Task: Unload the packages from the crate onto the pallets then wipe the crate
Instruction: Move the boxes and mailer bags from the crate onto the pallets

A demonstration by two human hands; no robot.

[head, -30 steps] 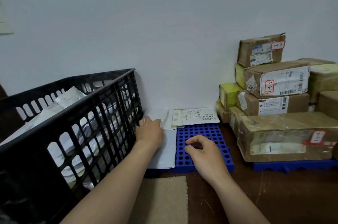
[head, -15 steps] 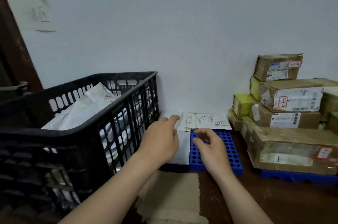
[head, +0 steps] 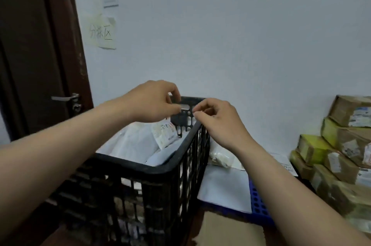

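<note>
The black slatted crate (head: 140, 167) stands in front of me, holding several white mailer packages (head: 134, 145); one with a printed label (head: 165, 135) leans near its far right corner. My left hand (head: 154, 101) and my right hand (head: 217, 120) hover over the crate's far end, fingertips nearly meeting, fingers loosely curled with nothing in them. To the crate's right a blue pallet (head: 259, 206) carries flat white mailers (head: 224, 189) and a small cream bag (head: 220, 157).
Taped cardboard boxes (head: 341, 165) are stacked at the right edge. A beige cloth (head: 226, 231) lies on the floor before the pallet. A dark door (head: 30, 44) with a metal handle (head: 64, 98) is at the left, and a paper note (head: 102, 32) hangs on the white wall.
Both hands have left the mailers on the blue pallet and risen left to above the crate's far end. The view has swung up and left, bringing the door into sight.
</note>
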